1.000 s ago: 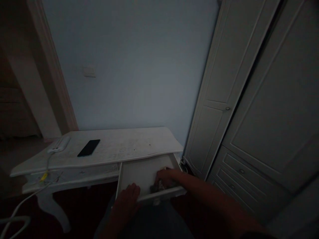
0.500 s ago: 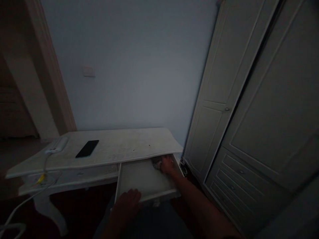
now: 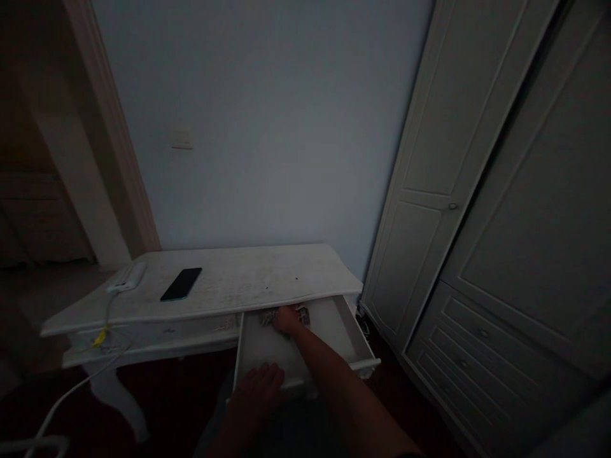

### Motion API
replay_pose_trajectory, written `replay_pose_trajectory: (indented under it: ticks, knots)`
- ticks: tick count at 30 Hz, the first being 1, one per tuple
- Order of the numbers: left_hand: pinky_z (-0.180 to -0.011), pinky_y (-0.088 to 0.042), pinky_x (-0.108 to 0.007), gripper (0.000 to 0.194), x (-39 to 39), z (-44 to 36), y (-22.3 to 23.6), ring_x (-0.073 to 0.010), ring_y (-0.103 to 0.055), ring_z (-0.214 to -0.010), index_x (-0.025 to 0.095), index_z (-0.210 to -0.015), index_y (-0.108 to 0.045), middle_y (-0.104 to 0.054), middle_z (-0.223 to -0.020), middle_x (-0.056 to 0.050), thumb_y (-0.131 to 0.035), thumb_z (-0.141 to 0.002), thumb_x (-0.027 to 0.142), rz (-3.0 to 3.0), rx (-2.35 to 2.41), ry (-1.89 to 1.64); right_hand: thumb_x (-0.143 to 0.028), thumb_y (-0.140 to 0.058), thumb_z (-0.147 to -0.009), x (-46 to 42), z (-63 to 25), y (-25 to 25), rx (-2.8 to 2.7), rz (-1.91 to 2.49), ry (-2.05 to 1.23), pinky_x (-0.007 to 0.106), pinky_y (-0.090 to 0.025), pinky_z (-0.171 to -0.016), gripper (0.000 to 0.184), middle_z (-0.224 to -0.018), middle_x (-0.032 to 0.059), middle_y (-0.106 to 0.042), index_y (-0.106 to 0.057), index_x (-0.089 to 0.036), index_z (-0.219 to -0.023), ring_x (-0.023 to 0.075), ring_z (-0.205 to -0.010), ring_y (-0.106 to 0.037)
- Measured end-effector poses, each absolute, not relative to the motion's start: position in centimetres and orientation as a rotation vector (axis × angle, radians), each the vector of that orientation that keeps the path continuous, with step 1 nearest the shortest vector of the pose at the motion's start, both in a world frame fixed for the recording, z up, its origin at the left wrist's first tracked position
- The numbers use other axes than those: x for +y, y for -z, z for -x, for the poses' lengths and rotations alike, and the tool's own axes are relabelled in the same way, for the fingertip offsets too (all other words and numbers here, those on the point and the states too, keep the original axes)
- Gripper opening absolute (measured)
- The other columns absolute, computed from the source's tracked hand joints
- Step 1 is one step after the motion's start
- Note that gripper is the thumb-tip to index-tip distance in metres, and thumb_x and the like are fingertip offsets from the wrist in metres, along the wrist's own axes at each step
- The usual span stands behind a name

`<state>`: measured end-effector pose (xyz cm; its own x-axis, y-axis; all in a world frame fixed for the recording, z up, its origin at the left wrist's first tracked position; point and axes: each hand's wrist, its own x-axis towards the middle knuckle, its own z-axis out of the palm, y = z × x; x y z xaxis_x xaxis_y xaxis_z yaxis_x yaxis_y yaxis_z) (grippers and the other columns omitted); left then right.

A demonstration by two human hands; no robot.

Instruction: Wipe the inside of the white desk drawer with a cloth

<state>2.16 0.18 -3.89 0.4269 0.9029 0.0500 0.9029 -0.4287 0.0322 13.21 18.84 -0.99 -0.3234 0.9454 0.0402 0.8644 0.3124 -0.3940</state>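
Bare hands (image 3: 260,385), bare forearms (image 3: 341,385), greyish trousers (image 3: 296,423)

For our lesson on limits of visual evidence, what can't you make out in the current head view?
Head view:
- Grey-and-white patterned, cloth-like bundle: middle hidden by the right hand.
- White rectangular drawer: front partly covered by left hand and right forearm.
- Thin white cable: cut off by left and bottom edges.
- Dark specks on the white tabletop: too small to identify.

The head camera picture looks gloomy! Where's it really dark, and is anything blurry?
Head view: dim all over, the plain pale-blue wall lighter lower down than up top; head view: dark red floor under the white wooden desk, nearly black; head view: grey patterned cloth at the right hand, soft and smudgy.
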Motion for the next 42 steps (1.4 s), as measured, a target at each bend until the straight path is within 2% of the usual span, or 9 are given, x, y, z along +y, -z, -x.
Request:
replay_pose_trajectory:
  ticks: [4, 6, 11, 16, 20, 26, 29, 34, 42]
  knots:
    - [-0.110, -0.052, -0.047, 0.042, 0.9, -2.0, 5.0, -0.0304, -0.063, -0.132, 0.025, -0.132, -0.066, -0.069, -0.142, -0.011, -0.057, -0.093, 0.013, -2.689, 1.654, -0.127, -0.025, -0.075, -0.079, 17.2, -10.8, 0.9, -2.481, 1.361, -0.529, 0.045, -0.039, -0.119, 0.091, -0.160, 0.0162, -0.052, -0.040, -0.023, -0.163, 0.0342, -0.146, -0.048]
    - [-0.110, -0.052, -0.046, 0.042, 0.8, -2.0, 5.2, -0.0299, -0.064, -0.131, 0.026, -0.132, -0.066, -0.070, -0.141, -0.010, -0.059, -0.093, 0.013, -2.707, 1.675, -0.173, -0.026, -0.079, -0.075, 16.9, -11.1, 0.9, -2.556, 1.258, -0.571, 0.044, -0.040, -0.119, 0.091, -0.157, 0.0162, -0.055, -0.046, -0.021, -0.160, 0.0342, -0.145, -0.050]
    - [-0.108, -0.053, -0.045, 0.039, 0.3, -2.1, 4.8, -0.0294, -0.065, -0.130, 0.027, -0.132, -0.067, -0.071, -0.140, -0.009, -0.058, -0.096, 0.015, -2.744, 1.709, -0.287, -0.018, -0.080, -0.071, 16.6, -13.9, 1.3, -2.796, 1.013, -0.670, 0.040, -0.050, -0.106, 0.065, -0.132, 0.0100, -0.074, -0.072, -0.024, -0.135, 0.0315, -0.122, -0.066]
    - [-0.110, -0.053, -0.047, 0.043, 0.8, -1.5, 5.6, -0.0316, -0.065, -0.133, 0.027, -0.134, -0.067, -0.070, -0.143, -0.009, -0.067, -0.092, 0.018, -2.807, 1.651, -0.314, -0.006, -0.068, -0.076, 15.8, -14.1, 2.2, -3.144, 0.550, -0.758, 0.030, -0.053, -0.091, 0.044, -0.113, 0.0123, -0.080, -0.079, -0.013, -0.117, 0.0244, -0.100, -0.072]
    - [-0.114, -0.053, -0.044, 0.045, 1.2, -0.6, 6.7, -0.0301, -0.066, -0.132, 0.028, -0.138, -0.066, -0.071, -0.141, -0.008, -0.067, -0.094, 0.020, -2.896, 1.583, -0.442, -0.005, -0.065, -0.077, 15.5, -13.9, 2.3, -3.163, 0.500, -0.767, 0.027, -0.054, -0.083, 0.039, -0.103, 0.0093, -0.081, -0.079, -0.014, -0.112, 0.0214, -0.090, -0.072]
    - [-0.114, -0.052, -0.045, 0.051, 1.5, -1.0, 8.1, -0.0305, -0.066, -0.131, 0.029, -0.138, -0.065, -0.071, -0.142, -0.007, -0.070, -0.088, 0.017, -2.860, 1.676, -0.440, -0.004, -0.065, -0.077, 15.1, -14.4, 1.9, -3.153, 0.463, -0.761, 0.028, -0.054, -0.086, 0.043, -0.105, 0.0102, -0.080, -0.076, -0.012, -0.118, 0.0223, -0.096, -0.072]
    - [-0.113, -0.053, -0.045, 0.055, 1.4, -1.3, 8.4, -0.0304, -0.066, -0.130, 0.030, -0.136, -0.065, -0.071, -0.141, -0.006, -0.072, -0.085, 0.014, -2.859, 1.730, -0.455, -0.007, -0.068, -0.079, 14.3, -15.0, 1.6, -3.126, 0.476, -0.746, 0.032, -0.053, -0.095, 0.045, -0.115, 0.0093, -0.078, -0.074, -0.017, -0.123, 0.0235, -0.106, -0.071]
    - [-0.113, -0.053, -0.043, 0.050, 0.8, -1.3, 7.3, -0.0289, -0.065, -0.131, 0.030, -0.135, -0.065, -0.071, -0.140, -0.006, -0.072, -0.087, 0.014, -2.870, 1.729, -0.464, -0.021, -0.071, -0.089, 12.7, -16.4, 0.7, -3.018, 0.646, -0.666, 0.040, -0.049, -0.103, 0.040, -0.134, 0.0078, -0.071, -0.072, -0.030, -0.128, 0.0287, -0.124, -0.064]
    - [-0.106, -0.055, -0.040, 0.050, 1.3, -1.0, 8.5, -0.0284, -0.069, -0.124, 0.030, -0.131, -0.066, -0.073, -0.135, -0.005, -0.073, -0.083, 0.015, -2.917, 1.755, -0.565, -0.021, -0.070, -0.092, 12.4, -16.2, 0.2, -3.073, 0.646, -0.668, 0.036, -0.046, -0.105, 0.039, -0.136, 0.0098, -0.069, -0.069, -0.027, -0.131, 0.0265, -0.127, -0.062]
